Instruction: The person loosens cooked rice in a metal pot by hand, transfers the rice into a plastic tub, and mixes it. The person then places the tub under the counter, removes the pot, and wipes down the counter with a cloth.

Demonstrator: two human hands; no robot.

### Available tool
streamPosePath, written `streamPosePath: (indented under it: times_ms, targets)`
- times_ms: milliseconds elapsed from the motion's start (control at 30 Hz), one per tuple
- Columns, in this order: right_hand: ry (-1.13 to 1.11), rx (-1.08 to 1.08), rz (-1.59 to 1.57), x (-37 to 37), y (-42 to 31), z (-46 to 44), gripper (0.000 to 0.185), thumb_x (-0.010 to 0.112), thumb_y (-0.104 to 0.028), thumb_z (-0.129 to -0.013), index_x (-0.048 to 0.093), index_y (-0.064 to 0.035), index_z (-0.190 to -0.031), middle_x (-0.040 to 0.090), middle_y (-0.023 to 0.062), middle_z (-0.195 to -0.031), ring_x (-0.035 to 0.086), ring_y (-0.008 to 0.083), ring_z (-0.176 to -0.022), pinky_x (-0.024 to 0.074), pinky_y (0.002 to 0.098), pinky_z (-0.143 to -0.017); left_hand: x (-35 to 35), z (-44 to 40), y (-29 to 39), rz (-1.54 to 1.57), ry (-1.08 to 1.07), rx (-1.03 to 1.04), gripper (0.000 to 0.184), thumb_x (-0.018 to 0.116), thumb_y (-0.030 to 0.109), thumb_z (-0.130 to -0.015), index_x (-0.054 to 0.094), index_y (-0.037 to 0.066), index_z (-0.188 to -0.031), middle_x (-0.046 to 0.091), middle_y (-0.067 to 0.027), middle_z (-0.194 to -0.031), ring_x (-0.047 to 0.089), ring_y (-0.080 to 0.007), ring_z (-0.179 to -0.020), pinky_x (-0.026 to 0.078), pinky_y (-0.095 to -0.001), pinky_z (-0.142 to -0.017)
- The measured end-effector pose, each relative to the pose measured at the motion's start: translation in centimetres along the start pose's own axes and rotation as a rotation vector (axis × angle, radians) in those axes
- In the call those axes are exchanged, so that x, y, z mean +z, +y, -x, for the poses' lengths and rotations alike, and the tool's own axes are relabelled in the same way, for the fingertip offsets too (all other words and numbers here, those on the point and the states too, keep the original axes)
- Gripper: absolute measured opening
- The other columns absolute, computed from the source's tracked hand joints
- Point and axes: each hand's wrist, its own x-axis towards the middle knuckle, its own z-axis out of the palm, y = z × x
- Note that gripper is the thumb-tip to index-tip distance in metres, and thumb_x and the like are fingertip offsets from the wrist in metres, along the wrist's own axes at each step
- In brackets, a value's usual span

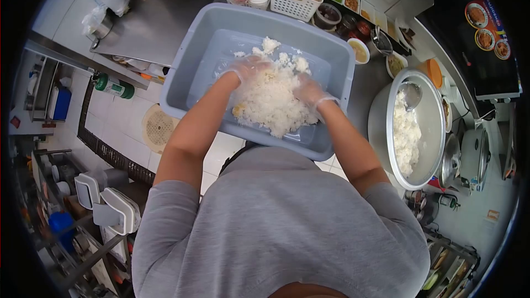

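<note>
Rice [276, 99] lies between both hands [251, 70] [310, 90], touching each; I can't tell openness or hold.

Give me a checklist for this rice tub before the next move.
1. Gloves on both left hand and right hand: ok.
2. Main heap of rice inside the gray tub: ok.
3. Rice loosened throughout: not ok, clumps remain on the far side.
4. Metal pot standing apart from the tub: ok.
5. Tub firmly supported underneath: cannot tell, its base is hidden.
</note>
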Motion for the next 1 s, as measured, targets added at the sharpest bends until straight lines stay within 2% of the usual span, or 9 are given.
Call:
streamPosePath:
  times_ms: [133, 333, 433, 500, 633, 733, 833, 867, 1000]
  targets:
    - [-0.125, -0.08, -0.692, 2.5, -0.3, -1.6, 0.076, 0.071, -0.016, -0.069, 0.038, -0.0024, -0.136, 0.058, 0.0163, -0.119, 0.056, 0.0269, -0.112, 0.043, 0.0322, -0.094, 2.5, 0.5, 5.3, 0.798, 0.071, -0.158, 0.062, 0.067, 0.036, -0.083, 0.047, 0.0, -0.129, 0.054, -0.0152, -0.125, 0.055, -0.0236, -0.111, 0.043, -0.0309, -0.095]
    - [-0.091, -0.161, -0.491, 1.9, -1.4, -2.4, 0.079, 0.07, -0.006, -0.062, 0.037, 0.0007, -0.134, 0.057, 0.0179, -0.114, 0.056, 0.0227, -0.103, 0.0462, 0.029, -0.085, 2.7, 1.4, 8.3, 0.706, 0.259, -0.278, 0.063, 0.075, 0.028, -0.077, 0.048, 0.0, -0.126, 0.058, -0.0156, -0.116, 0.058, -0.0177, -0.099, 0.049, -0.0295, -0.084]
    - [-0.077, -0.083, -0.791, 0.9, -3.7, -0.3, 0.076, 0.066, -0.003, -0.062, 0.039, 0.0036, -0.132, 0.057, 0.0179, -0.115, 0.056, 0.0218, -0.102, 0.0465, 0.0277, -0.084, 2.5, 1.8, 10.1, 1.12, 0.337, -0.235, 0.061, 0.074, 0.027, -0.078, 0.047, 0.001, -0.127, 0.06, -0.0138, -0.114, 0.059, -0.0165, -0.098, 0.048, -0.0278, -0.085]
    - [-0.032, -0.033, -0.808, 1.0, -3.5, 0.2, 0.074, 0.07, -0.006, -0.064, 0.04, 0.005, -0.131, 0.058, 0.0177, -0.114, 0.056, 0.0213, -0.102, 0.046, 0.0278, -0.085, 1.5, 2.0, 10.6, 0.951, 0.388, -0.211, 0.062, 0.074, 0.027, -0.08, 0.046, 0.002, -0.129, 0.06, -0.0125, -0.113, 0.059, -0.0168, -0.098, 0.047, -0.0291, -0.087]
    - [0.083, -0.206, -0.699, 1.7, -3.8, 1.6, 0.077, 0.077, -0.018, -0.07, 0.04, 0.0062, -0.133, 0.059, 0.018, -0.113, 0.057, 0.022, -0.101, 0.0453, 0.0298, -0.088, -1.4, 3.2, 12.8, 1.173, 0.357, -0.256, 0.093, 0.071, 0.058, -0.072, 0.044, -0.012, -0.127, 0.053, -0.0211, -0.121, 0.052, -0.0252, -0.11, 0.041, -0.0338, -0.095]
    - [-0.007, -0.276, -0.636, -1.0, -6.2, 4.8, 0.073, 0.074, -0.033, -0.077, 0.043, 0.0082, -0.129, 0.06, 0.0202, -0.111, 0.057, 0.0232, -0.1, 0.0456, 0.0312, -0.088, -1.3, 3.7, 11.4, 0.87, 0.402, -0.311, 0.091, 0.062, 0.064, -0.076, 0.046, -0.009, -0.127, 0.054, -0.0215, -0.122, 0.052, -0.0274, -0.11, 0.04, -0.0355, -0.096]
    - [0.139, -0.347, -0.065, -1.6, -5.4, 3.9, 0.078, 0.07, -0.044, -0.079, 0.045, 0.015, -0.123, 0.059, 0.0263, -0.11, 0.059, 0.0273, -0.098, 0.0459, 0.0321, -0.088, -3.4, 4.3, 12.1, 0.701, 0.33, -0.627, 0.071, 0.049, 0.056, -0.089, 0.044, -0.002, -0.131, 0.057, -0.0225, -0.121, 0.057, -0.0322, -0.109, 0.04, -0.0395, -0.097]
    - [0.096, -0.319, -0.08, -2.0, -5.1, 4.1, 0.074, 0.069, -0.044, -0.08, 0.048, 0.0145, -0.12, 0.06, 0.0263, -0.108, 0.06, 0.0281, -0.096, 0.046, 0.0324, -0.087, -2.4, 3.3, 9.7, 0.473, 0.327, -0.667, 0.069, 0.033, 0.058, -0.092, 0.048, 0.002, -0.129, 0.057, -0.0266, -0.117, 0.055, -0.0414, -0.107, 0.042, -0.0447, -0.092]
    - [-0.029, -0.212, 0.025, -5.3, -6.1, 6.3, 0.059, 0.066, -0.039, -0.083, 0.054, 0.0091, -0.114, 0.063, 0.0245, -0.099, 0.061, 0.0326, -0.089, 0.0462, 0.0344, -0.084, -1.4, 4.9, 2.1, 0.23, 0.359, -0.273, 0.061, 0.032, 0.053, -0.095, 0.05, 0.002, -0.123, 0.057, -0.029, -0.11, 0.054, -0.0462, -0.102, 0.042, -0.0461, -0.088]
